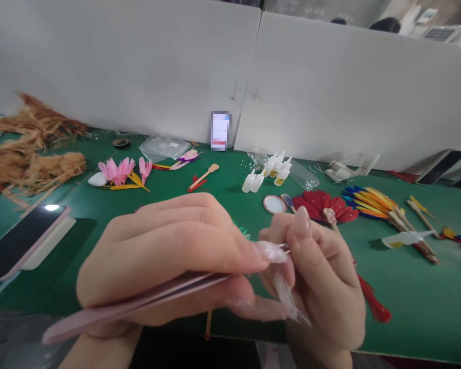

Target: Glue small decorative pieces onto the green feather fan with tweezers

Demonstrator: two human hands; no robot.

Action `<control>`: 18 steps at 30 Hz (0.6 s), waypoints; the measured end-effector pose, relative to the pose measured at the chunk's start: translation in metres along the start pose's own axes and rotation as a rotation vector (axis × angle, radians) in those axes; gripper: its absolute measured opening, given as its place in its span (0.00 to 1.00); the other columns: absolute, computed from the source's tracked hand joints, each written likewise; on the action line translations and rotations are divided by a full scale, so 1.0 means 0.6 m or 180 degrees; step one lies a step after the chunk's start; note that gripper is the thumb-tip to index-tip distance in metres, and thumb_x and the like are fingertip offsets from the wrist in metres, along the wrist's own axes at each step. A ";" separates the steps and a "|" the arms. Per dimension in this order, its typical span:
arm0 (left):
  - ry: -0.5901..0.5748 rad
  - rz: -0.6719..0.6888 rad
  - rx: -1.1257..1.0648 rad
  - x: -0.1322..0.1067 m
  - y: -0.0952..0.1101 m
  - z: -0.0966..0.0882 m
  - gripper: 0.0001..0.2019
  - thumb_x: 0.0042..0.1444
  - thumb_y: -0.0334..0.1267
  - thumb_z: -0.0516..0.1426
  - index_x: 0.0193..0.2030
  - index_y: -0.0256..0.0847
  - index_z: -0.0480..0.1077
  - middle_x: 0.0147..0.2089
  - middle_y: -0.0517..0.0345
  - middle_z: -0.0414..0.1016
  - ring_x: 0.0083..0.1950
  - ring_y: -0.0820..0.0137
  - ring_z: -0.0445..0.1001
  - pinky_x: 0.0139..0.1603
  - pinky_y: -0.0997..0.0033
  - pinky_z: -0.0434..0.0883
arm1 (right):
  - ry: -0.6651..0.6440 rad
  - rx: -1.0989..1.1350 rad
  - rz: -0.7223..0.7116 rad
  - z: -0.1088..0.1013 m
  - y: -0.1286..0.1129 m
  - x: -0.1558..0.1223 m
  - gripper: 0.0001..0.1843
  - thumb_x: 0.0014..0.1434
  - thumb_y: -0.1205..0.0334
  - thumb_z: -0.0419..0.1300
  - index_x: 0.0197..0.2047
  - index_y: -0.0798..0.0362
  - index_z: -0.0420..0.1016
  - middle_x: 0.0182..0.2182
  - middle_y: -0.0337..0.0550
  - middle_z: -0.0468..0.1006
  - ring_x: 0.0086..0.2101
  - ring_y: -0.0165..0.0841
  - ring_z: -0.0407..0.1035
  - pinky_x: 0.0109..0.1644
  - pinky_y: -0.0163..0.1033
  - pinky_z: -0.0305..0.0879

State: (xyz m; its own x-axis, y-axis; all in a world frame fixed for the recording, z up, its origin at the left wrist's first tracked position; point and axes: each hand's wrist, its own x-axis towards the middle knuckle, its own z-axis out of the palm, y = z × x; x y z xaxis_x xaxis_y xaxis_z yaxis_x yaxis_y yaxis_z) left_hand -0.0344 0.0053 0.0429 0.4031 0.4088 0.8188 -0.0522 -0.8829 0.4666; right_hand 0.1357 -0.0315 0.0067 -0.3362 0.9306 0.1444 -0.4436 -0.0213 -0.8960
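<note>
Blurred label point(220, 130), perhaps unreadable, behind hands point(230, 266).

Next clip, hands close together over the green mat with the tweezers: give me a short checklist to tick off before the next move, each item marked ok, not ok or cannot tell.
1. Left hand grips the pink tweezers: ok.
2. Tweezer tips closed on a piece: cannot tell, the fingers cover them.
3. Right hand pinches something small against the tips: cannot tell what, it is hidden.
4. Glue bottles upright and within view behind the hands: ok.
5. Red feather fan lies flat on the green mat, apart from both hands: ok.
6. Phone lies at the left, apart from the hands: ok.
</note>
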 end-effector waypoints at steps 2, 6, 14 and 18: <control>-0.0032 -0.0011 -0.0077 -0.005 0.002 0.000 0.17 0.56 0.56 0.56 0.37 0.46 0.77 0.31 0.52 0.77 0.32 0.70 0.75 0.35 0.71 0.75 | 0.0022 -0.0093 -0.0058 -0.001 -0.003 -0.003 0.23 0.70 0.53 0.45 0.26 0.51 0.67 0.13 0.33 0.56 0.13 0.24 0.51 0.16 0.33 0.44; -0.0129 0.0018 0.0006 -0.009 0.006 0.000 0.17 0.56 0.56 0.56 0.37 0.45 0.76 0.32 0.52 0.77 0.34 0.69 0.75 0.37 0.70 0.75 | 0.0054 -0.0258 -0.0066 -0.001 -0.008 -0.001 0.22 0.70 0.55 0.45 0.26 0.51 0.66 0.13 0.33 0.57 0.13 0.23 0.51 0.17 0.33 0.44; -0.0008 0.0079 0.0435 0.005 0.017 0.011 0.22 0.61 0.56 0.51 0.36 0.41 0.76 0.26 0.51 0.75 0.29 0.68 0.76 0.30 0.70 0.75 | -0.0065 -0.0387 -0.0039 -0.002 -0.012 0.002 0.24 0.70 0.53 0.45 0.24 0.51 0.66 0.13 0.34 0.57 0.14 0.24 0.51 0.17 0.34 0.43; -0.0275 0.0164 0.0311 -0.004 0.017 -0.009 0.20 0.61 0.55 0.51 0.37 0.42 0.76 0.28 0.52 0.76 0.33 0.69 0.77 0.32 0.71 0.76 | -0.0183 -0.0423 0.0018 0.001 -0.012 0.004 0.24 0.69 0.51 0.45 0.24 0.51 0.63 0.13 0.33 0.56 0.13 0.24 0.50 0.16 0.35 0.42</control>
State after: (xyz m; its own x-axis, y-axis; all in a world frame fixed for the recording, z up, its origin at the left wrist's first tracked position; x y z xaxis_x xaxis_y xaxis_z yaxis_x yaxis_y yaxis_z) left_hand -0.0408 -0.0035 0.0478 0.4794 0.3448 0.8070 0.0128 -0.9222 0.3864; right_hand 0.1377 -0.0294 0.0140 -0.3871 0.9081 0.1597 -0.3288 0.0258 -0.9440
